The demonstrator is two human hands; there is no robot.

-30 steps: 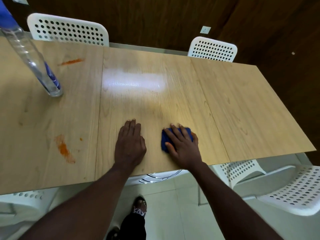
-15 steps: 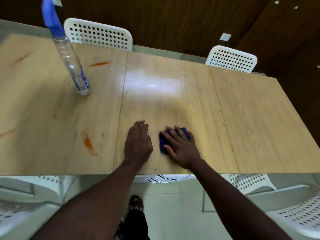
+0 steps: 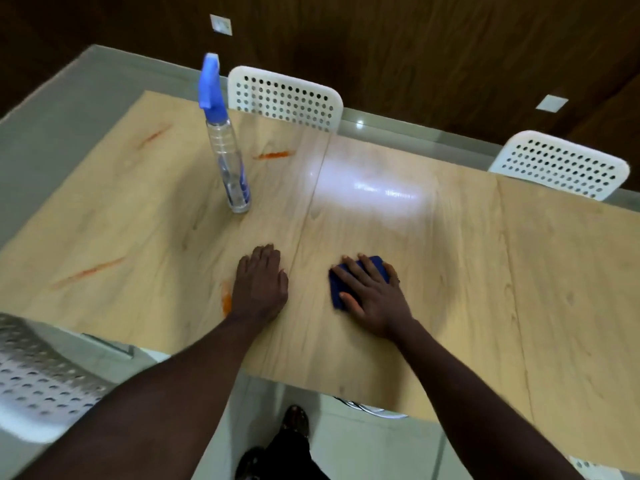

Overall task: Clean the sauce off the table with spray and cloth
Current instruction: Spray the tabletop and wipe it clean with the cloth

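Observation:
On the light wooden table (image 3: 433, 271), my right hand (image 3: 372, 294) lies flat with spread fingers pressing a folded blue cloth (image 3: 337, 292). My left hand (image 3: 259, 282) rests flat on the wood, beside an orange sauce smear (image 3: 227, 299) at its left edge. A clear spray bottle (image 3: 228, 161) with a blue trigger head stands upright beyond my left hand. More orange sauce streaks lie on the left part of the table: one near the bottle (image 3: 273, 155), one far left (image 3: 152, 136), one long streak (image 3: 88, 271) near the front left.
White perforated chairs stand behind the table (image 3: 284, 97) and at the far right (image 3: 561, 164); another chair (image 3: 38, 379) is at the near left. My shoe (image 3: 294, 419) shows on the tiled floor below the table's front edge.
The view has swung left, showing more of the table's left side and further streaks. My left hand now lies next to the near smear, farther from the right hand. The cloth stays under my right hand.

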